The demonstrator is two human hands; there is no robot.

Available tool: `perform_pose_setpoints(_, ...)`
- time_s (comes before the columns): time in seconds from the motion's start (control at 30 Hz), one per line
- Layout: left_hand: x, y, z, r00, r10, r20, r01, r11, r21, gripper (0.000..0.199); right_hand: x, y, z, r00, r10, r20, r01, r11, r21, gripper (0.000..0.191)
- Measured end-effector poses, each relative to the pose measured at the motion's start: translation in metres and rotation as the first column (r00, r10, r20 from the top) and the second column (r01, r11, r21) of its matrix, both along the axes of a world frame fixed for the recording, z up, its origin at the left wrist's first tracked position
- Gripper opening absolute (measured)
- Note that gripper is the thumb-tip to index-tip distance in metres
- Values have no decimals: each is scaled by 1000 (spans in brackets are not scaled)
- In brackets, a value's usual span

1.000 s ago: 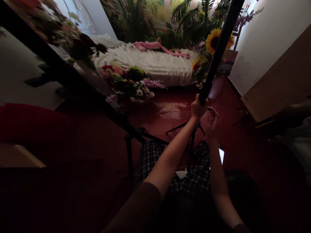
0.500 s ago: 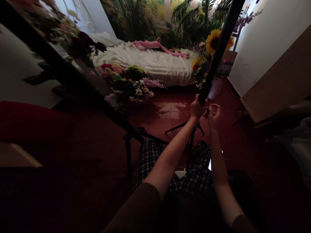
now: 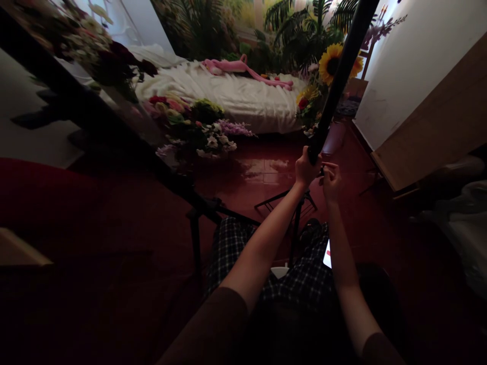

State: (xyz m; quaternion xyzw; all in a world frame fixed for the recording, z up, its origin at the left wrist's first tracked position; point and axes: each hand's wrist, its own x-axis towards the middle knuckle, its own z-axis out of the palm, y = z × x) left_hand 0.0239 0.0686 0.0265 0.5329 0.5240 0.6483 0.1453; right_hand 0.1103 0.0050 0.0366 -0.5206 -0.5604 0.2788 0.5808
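Note:
My left hand (image 3: pixel 305 168) is wrapped around a black tripod stand (image 3: pixel 335 94), near the lower end of its thick slanting pole. Just to the right, my right hand (image 3: pixel 332 182) has its fingers pinched at a small dark knob (image 3: pixel 321 171) on the stand's side; the fingers partly hide it. Below my hands the stand's thin spread legs (image 3: pixel 294 228) reach down between my knees. A lit phone (image 3: pixel 327 254) lies on my right thigh, partly behind my right forearm.
A second black stand (image 3: pixel 125 147) slants across the left side. Ahead is a white-draped bed (image 3: pixel 236 104) with a pink plush toy (image 3: pixel 228 66). Artificial flowers (image 3: pixel 205 126) and a sunflower (image 3: pixel 331 63) stand around it. On the right are a wooden board (image 3: pixel 429 121) and clear plastic (image 3: pixel 464 223).
The view has shifted slightly, so most things sit a little further left. Both hands keep their places on the stand. More of the phone's screen shows.

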Motion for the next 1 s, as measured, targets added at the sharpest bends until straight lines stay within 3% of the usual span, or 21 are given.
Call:
perform_pose_setpoints(0.17,0,0,0,1000,0,5,0,1000,16,29,1,-3,-12,1000,18,8,-19,997,79,38)
perform_pose_setpoints(0.37,0,-2,0,999,-15,32,11,994,109,25,13,-3,-21,973,219,76,-224,972,69,48)
perform_pose_setpoints(0.47,0,-1,-1,999,-31,34,27,993,113,25,19,0,-24,965,246,96,-252,966,63,49)
perform_pose_setpoints(0.77,0,-1,0,996,-62,61,56,994,89,28,16,4,-32,968,6,251,-44,988,147,45)
perform_pose_setpoints(1.0,0,-1,0,976,-187,111,182,982,55,30,18,10,-34,953,-87,289,25,977,213,43)
